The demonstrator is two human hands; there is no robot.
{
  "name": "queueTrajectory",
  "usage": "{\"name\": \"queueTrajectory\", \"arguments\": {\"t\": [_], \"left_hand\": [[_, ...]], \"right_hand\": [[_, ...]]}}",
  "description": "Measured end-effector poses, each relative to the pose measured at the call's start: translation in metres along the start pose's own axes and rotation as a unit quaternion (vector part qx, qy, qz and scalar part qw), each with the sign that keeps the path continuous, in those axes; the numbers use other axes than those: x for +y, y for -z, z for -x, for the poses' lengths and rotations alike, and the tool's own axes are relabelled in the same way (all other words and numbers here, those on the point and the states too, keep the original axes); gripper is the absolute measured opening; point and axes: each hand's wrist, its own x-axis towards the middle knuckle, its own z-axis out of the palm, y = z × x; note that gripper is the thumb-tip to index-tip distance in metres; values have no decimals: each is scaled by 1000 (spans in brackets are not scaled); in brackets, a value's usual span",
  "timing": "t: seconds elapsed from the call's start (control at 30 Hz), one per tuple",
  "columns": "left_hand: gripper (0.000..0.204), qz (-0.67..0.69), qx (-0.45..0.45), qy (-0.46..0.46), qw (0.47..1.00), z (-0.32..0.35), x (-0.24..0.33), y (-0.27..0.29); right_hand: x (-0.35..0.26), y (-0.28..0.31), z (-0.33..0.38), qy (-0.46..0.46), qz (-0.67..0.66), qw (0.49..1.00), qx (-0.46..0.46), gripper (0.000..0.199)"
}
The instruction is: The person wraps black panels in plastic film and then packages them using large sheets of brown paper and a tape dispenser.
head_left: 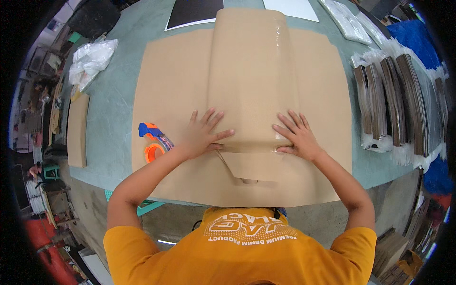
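A long package wrapped in brown kraft paper lies lengthwise in front of me, on top of a large flat sheet of the same brown paper. Clear tape shines along its right side near the far end. My left hand rests with spread fingers on the left side of its near end. On the right side, my right hand presses down, fingers also apart. Between my arms a folded paper flap sticks out toward me, its left edge lifted. Left of my left hand sits an orange and blue tape dispenser.
Plastic-wrapped stacks of brown and grey boards stand at the table's right edge. A crumpled clear plastic bag and a narrow brown board lie at the left. Black and white sheets are at the far edge of the green table.
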Motion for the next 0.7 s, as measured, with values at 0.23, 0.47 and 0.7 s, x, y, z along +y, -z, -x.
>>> {"name": "queueTrajectory", "arguments": {"t": [0.23, 0.47, 0.7], "left_hand": [[54, 28, 93, 14, 995, 21, 3, -26], [49, 50, -15, -26, 998, 33, 24, -1], [27, 39, 177, -148, 972, -5, 56, -32]], "right_hand": [[-38, 33, -37, -61, 11, 990, -125, 67], [-69, 4, -58, 18, 54, 997, -45, 71], [-62, 5, -53, 54, 25, 998, -36, 65]]}}
